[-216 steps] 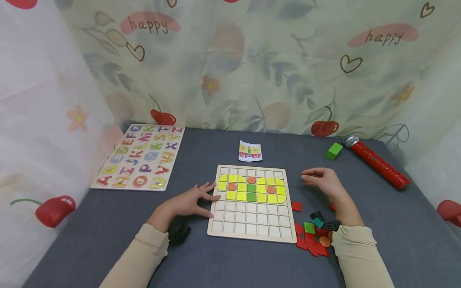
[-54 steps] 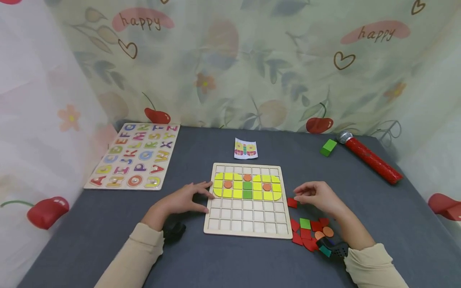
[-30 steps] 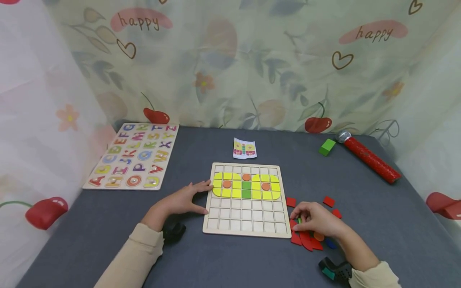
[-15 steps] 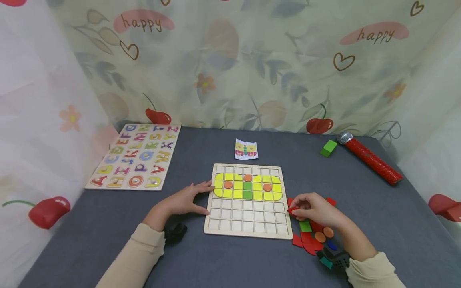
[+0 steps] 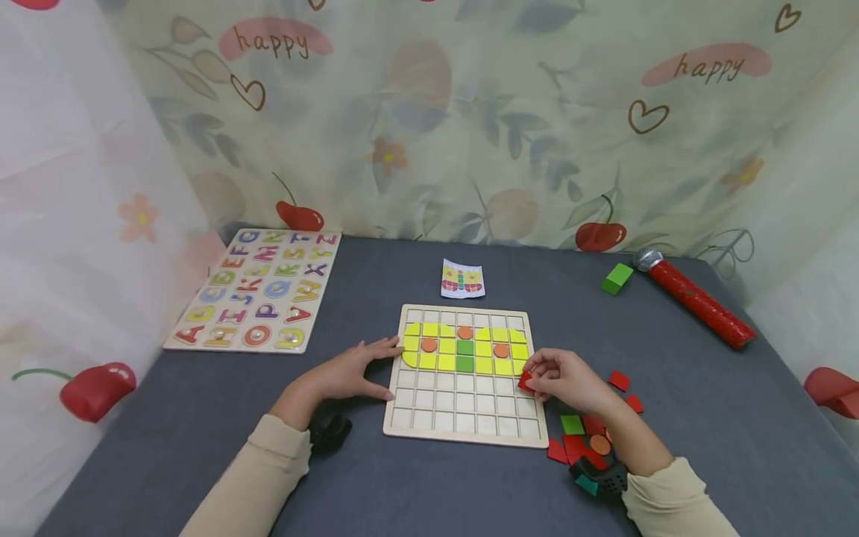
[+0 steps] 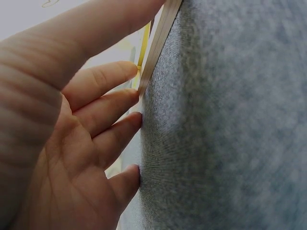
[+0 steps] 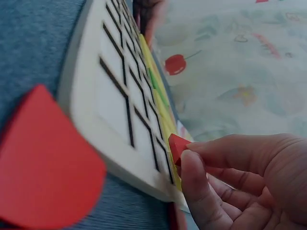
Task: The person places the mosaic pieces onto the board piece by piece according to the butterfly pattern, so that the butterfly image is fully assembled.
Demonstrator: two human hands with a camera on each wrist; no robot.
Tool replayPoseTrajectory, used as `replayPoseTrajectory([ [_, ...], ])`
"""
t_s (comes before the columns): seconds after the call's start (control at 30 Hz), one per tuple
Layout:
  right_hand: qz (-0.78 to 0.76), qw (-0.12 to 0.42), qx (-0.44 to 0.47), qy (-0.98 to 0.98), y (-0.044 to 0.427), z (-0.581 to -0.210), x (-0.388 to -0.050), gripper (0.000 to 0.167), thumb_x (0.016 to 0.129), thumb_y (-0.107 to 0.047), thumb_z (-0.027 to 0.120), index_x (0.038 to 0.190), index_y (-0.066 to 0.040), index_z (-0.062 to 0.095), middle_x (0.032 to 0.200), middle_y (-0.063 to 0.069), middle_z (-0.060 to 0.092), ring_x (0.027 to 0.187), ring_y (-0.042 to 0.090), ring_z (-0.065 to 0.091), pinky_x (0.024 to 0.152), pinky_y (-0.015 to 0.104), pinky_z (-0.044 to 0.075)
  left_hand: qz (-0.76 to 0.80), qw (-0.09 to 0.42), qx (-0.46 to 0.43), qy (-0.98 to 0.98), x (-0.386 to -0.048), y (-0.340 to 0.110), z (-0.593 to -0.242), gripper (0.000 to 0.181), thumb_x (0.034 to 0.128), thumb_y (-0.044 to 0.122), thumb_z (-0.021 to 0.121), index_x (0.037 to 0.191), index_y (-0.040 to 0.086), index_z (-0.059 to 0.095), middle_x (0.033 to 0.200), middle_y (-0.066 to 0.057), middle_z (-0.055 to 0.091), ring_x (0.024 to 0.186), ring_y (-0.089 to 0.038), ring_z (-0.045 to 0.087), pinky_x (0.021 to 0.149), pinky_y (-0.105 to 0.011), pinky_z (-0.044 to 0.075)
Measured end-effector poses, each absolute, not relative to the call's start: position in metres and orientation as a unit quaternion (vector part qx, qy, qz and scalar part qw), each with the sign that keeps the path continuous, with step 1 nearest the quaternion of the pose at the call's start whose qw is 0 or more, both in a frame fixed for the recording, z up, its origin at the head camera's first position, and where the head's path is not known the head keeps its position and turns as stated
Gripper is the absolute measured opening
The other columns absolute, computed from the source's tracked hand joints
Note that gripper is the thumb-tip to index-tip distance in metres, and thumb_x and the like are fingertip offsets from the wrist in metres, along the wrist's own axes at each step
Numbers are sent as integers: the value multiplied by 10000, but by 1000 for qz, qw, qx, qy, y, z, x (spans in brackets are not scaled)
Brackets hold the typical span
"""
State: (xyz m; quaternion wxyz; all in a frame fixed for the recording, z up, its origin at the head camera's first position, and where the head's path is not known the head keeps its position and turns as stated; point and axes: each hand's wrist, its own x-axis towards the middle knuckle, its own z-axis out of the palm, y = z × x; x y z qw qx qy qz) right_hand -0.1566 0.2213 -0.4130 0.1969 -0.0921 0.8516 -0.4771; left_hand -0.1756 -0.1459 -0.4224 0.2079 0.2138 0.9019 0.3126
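At the far left of the grey surface [image 5: 376, 492] lies the letter board [image 5: 272, 340], its recesses filled with colourful letters [image 5: 256, 335]. Next comes the left hand [image 5: 341, 374], its fingers loosely extended and gripping nothing, fingertips and thumb resting against the left edge of the grid board [image 5: 464, 403]. This board, between the two hands, holds flat pieces in its upper part: yellow pieces [image 5: 483, 364] on both sides, two green pieces [image 5: 465, 348] stacked down the middle column, and three orange discs [image 5: 501, 350], one at the top of that column and one within each yellow group; the lower cells show pale wood. Just beyond the board stands a small picture card [image 5: 462, 280]. At the board's right side the right hand [image 5: 570, 379] pinches a red piece [image 5: 525, 382] between thumb and fingers, over the grid just below the yellow corner; whether it touches the wood cannot be told. Half a second ago that piece was beside the board's right edge, and the lower-left yellow corner, unfilled in the earliest view, is now in place. Near the right forearm lie loose pieces [image 5: 573, 446], mostly red; farther back are a green block [image 5: 617, 279] and a red microphone [image 5: 701, 302]
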Motion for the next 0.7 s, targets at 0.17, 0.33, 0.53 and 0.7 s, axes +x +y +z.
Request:
replayPoseTrajectory([
  [0.17,-479,199,-101,849,220,-417,-156,252,862,-86,650,1058,56,580,821,116,572,650,172,605,624,280,567,313,210,208,903,-176,-145,-422,830,728,373,780,1434,176,389,1555,-26,219,1443,-357,81,1145,-576,86],
  [0.33,-444,169,-121,871,218,-420,-155,238,851,-114,671,1038,33,657,787,93,608,617,158,562,584,251,536,309,208,207,905,-176,-145,-421,834,725,377,782,1433,174,391,1554,-25,224,1449,-321,101,1149,-569,82],
  [0.53,-418,142,-110,891,217,-423,-155,177,833,-100,687,985,-9,691,778,56,626,615,147,546,556,230,505,310,210,211,903,-176,-145,-422,833,726,371,783,1432,165,391,1553,-27,225,1450,-306,108,1153,-561,80],
  [0.7,-392,121,-104,906,216,-423,-154,82,818,-104,705,887,-60,704,820,37,643,671,144,541,573,219,501,310,208,216,902,-177,-145,-422,836,725,368,783,1431,151,391,1551,-34,231,1450,-279,131,1159,-548,72],
])
